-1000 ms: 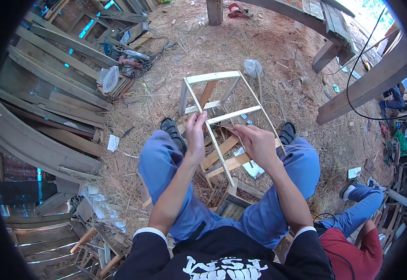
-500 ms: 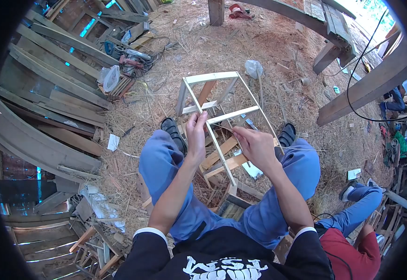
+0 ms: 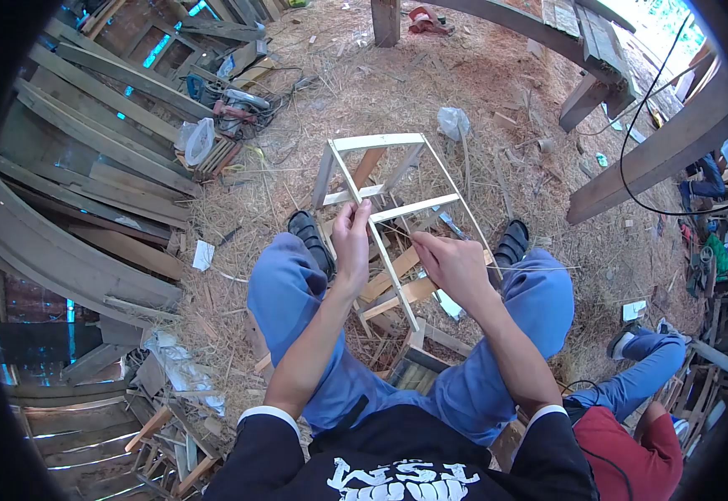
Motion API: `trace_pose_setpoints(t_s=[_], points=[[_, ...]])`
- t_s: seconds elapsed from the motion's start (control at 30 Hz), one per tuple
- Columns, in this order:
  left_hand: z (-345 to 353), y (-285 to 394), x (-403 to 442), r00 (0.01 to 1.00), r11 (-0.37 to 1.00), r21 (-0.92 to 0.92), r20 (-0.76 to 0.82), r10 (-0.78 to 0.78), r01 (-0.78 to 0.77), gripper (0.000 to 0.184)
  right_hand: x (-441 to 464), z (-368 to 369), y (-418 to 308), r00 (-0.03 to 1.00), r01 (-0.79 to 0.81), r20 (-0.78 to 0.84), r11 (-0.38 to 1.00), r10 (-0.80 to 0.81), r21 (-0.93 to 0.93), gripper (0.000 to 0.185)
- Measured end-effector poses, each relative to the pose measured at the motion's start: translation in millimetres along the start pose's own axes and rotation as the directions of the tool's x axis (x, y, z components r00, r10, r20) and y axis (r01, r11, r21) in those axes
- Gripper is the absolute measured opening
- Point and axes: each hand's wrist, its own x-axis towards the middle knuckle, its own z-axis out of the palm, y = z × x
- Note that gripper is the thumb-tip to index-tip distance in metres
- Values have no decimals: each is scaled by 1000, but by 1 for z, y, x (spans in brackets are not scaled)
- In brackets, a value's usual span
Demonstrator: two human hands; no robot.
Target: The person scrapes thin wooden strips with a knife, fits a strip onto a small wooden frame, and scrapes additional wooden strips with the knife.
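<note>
"While the left hand point(image 3: 352, 246) gripped the pale, ladder-like wooden frame point(image 3: 414, 208) within the straw-strewn floor's point(image 3: 364, 79) edges, what did the closed right hand point(image 3: 458, 265) hold?"

"Couldn't tell; seemingly fine handwork that next needed steadiness."

One wooden frame point(image 3: 415, 208), two sandals point(image 3: 511, 243)

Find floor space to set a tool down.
Best: shaving-strewn floor between the wooden frame and red item ahead; also the patch between right knee and thick beam. Crowded: under the frame; left, around power tools.
</note>
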Motion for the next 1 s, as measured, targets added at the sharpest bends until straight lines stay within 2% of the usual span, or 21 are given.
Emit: trace_pose_setpoints(t_s=[0.27,0.33,0.53,0.7,0.8,0.93,1.0], points=[[0,-17,3,996,996,-6,-9,90,-90,25,-2,-5,-11,999,-20,47,999,22,-27,13],[3,-10,-1,997,995,-61,-15,81,-81,25,-3,-2,-11,998,-29,62,999,31,-32,12],[3,-14,-4,993,993,-33,-15,115,-115,25,1,-11,-18,994,-102,47,986,96,135,17],[8,-10,-13,992,992,6,2,123,-123,26,10,-3,-15,993,-109,49,988,104,110,19],[9,-6,-13,991,990,-38,-21,133,-134,28,12,0,-18,993,-108,52,984,102,138,16],[6,-3,-19,986,987,-14,-44,159,-160,31,13,-2,-29,988,-148,78,969,135,198,15],[5,7,-24,984,985,10,-38,172,-172,32,12,0,-33,985,-166,92,943,145,288,17]])
